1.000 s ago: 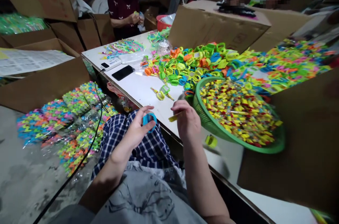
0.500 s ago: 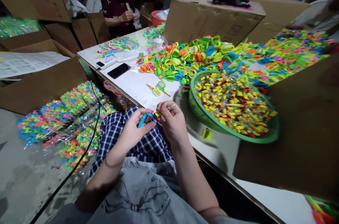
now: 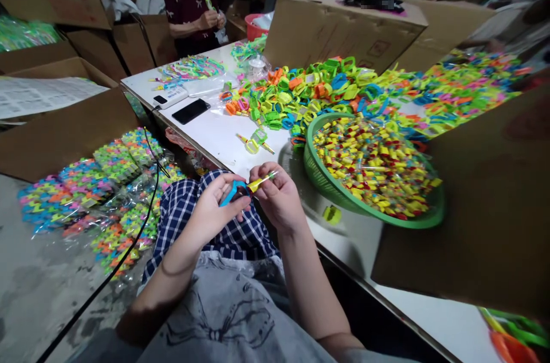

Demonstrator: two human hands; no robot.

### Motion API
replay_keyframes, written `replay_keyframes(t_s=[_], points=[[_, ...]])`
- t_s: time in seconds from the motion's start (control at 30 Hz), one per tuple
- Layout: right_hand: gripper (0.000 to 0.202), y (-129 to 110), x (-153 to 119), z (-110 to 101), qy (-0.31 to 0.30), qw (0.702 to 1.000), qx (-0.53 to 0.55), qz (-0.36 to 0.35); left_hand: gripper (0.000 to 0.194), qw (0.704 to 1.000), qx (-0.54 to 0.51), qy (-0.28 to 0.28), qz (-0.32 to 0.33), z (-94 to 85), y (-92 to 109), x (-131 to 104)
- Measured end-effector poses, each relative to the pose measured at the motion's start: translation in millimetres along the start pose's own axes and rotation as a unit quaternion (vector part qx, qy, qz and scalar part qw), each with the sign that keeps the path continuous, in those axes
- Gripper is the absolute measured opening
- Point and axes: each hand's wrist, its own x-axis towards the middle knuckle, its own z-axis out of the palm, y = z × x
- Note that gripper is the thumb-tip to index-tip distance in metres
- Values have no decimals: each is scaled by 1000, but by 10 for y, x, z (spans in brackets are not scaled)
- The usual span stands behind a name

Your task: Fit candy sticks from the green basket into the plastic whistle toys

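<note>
- Head view: the left hand (image 3: 215, 208) pinches a blue plastic ring (image 3: 232, 192) between thumb and fingers, just above the lap.
- Touching it, the right hand (image 3: 279, 197) grips a small yellow stick (image 3: 260, 181), its tip meeting the ring.
- Both hands sit at the near edge of the white table (image 3: 215, 134).
- Just right of them stands a green basket (image 3: 330, 191) heaped with yellow and red pieces.
- Beyond it spreads a pile of coloured rings (image 3: 309, 94), with a black phone (image 3: 190, 111) to its left.
- At the far end, another person's hands (image 3: 211, 18) hold a green piece.
</note>
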Motion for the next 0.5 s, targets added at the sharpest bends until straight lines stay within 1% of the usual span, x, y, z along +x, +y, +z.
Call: replay_keyframes(t_s=[0.07,0.17,0.23,0.3,0.4,0.5], points=[[35,14,-1,-25,-13,1000,-13,-4,37,1000,7,-10,-1,-7,0,-14],[28,19,-5,-65,-57,997,-39,-24,30,999,41,-9,32,-7,17,-42],[22,6,-14,-79,-82,994,-62,-46,29,995,73,13,71,10,39,-65],[18,-17,-31,-70,-95,989,-86,-76,28,988,104,44,109,42,61,-91],[15,-53,-69,-26,-98,980,-117,-125,21,974,133,90,159,102,76,-129],[16,-76,-106,17,-91,973,-141,-158,17,960,158,110,202,144,71,-159]])
